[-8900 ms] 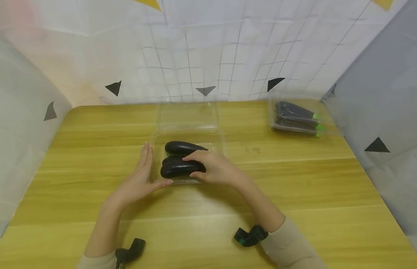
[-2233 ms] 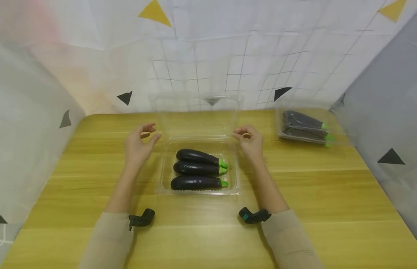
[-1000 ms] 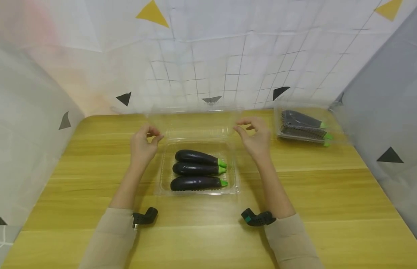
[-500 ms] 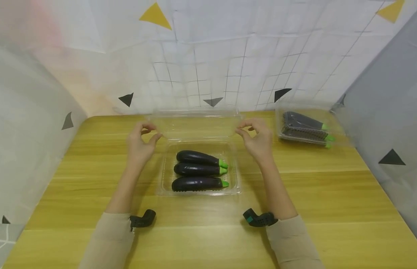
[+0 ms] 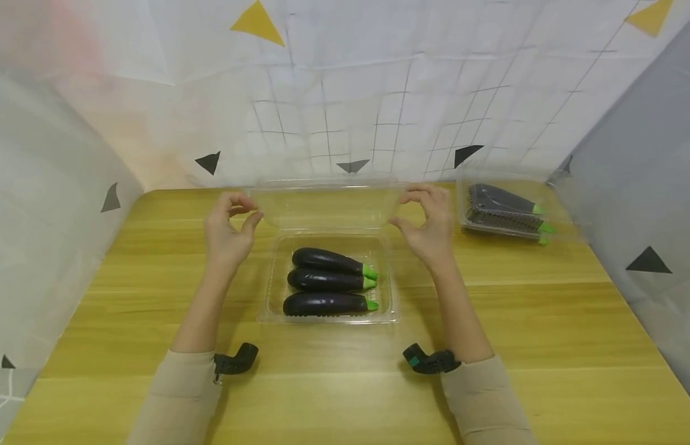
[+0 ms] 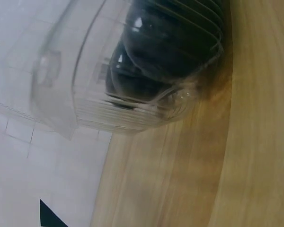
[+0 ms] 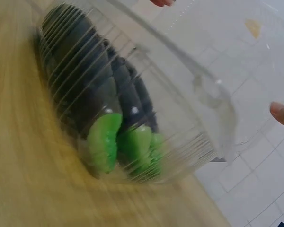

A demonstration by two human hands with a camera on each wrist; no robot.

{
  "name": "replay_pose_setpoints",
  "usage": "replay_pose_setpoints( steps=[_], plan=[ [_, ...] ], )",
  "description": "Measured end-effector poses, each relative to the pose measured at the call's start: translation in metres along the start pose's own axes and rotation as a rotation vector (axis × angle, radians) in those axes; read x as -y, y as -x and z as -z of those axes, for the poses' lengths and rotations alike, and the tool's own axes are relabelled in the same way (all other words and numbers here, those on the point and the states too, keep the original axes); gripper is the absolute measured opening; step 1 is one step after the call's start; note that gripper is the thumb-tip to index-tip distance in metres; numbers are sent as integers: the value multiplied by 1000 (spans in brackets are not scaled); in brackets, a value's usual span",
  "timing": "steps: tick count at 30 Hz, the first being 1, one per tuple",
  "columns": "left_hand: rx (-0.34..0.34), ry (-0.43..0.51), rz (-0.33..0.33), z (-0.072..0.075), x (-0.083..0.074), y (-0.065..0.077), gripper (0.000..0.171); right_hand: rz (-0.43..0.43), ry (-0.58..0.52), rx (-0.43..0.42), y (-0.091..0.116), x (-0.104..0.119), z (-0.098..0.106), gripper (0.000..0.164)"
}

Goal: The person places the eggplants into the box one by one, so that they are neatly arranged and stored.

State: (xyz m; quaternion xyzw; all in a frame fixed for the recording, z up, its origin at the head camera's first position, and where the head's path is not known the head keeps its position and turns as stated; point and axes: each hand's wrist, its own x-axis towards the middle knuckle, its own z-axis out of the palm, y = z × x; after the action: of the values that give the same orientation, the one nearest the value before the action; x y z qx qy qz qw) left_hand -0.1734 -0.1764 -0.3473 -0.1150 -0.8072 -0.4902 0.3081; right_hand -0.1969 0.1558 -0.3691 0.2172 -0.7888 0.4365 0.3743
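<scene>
Three dark purple eggplants [image 5: 324, 303] with green stems lie side by side in a clear plastic clamshell box [image 5: 386, 312]. Its hinged lid [image 5: 328, 209] stands raised and leans back toward the wall. At the lid's left side is my left hand [image 5: 227, 228], thumb and fingers bent toward the lid with a small gap between them. My right hand [image 5: 430, 225] is by the right side, thumb and fingers clearly apart. Both wrist views look through the box wall; there, the right thumb [image 7: 283, 113] shows apart from the ribbed tray.
A second clear box [image 5: 462, 213] with several eggplants [image 5: 503, 196] sits at the back right of the wooden table [image 5: 323, 383]. Behind the table hangs a white patterned sheet [image 5: 345, 111], with further sheets at both sides.
Earlier my right hand gripped an eggplant in the box; it has let go. The lid has tilted further back since 2.2 s ago. Just now, thumbs and fingers have spread and both hands rose slightly.
</scene>
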Motion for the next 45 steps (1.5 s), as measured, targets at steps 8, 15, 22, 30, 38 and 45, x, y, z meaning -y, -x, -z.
replay_pose_setpoints(
  steps=[8,15,22,30,38,45],
  plan=[
    [-10,2,-3,0,1,1,23,90,13,-63,-10,12,6,41],
    [1,-11,-4,0,1,3,23,69,-4,-107,-14,30,11,34],
    [17,4,6,8,-8,5,25,83,4,-104,-14,36,13,33],
    [-52,90,-66,20,-31,4,25,82,16,-89,-12,35,14,29],
    [-10,90,-74,32,-35,14,16,91,27,-27,-2,39,20,29],
    [121,20,-141,47,-39,29,14,76,-82,75,11,53,39,26]
  ],
)
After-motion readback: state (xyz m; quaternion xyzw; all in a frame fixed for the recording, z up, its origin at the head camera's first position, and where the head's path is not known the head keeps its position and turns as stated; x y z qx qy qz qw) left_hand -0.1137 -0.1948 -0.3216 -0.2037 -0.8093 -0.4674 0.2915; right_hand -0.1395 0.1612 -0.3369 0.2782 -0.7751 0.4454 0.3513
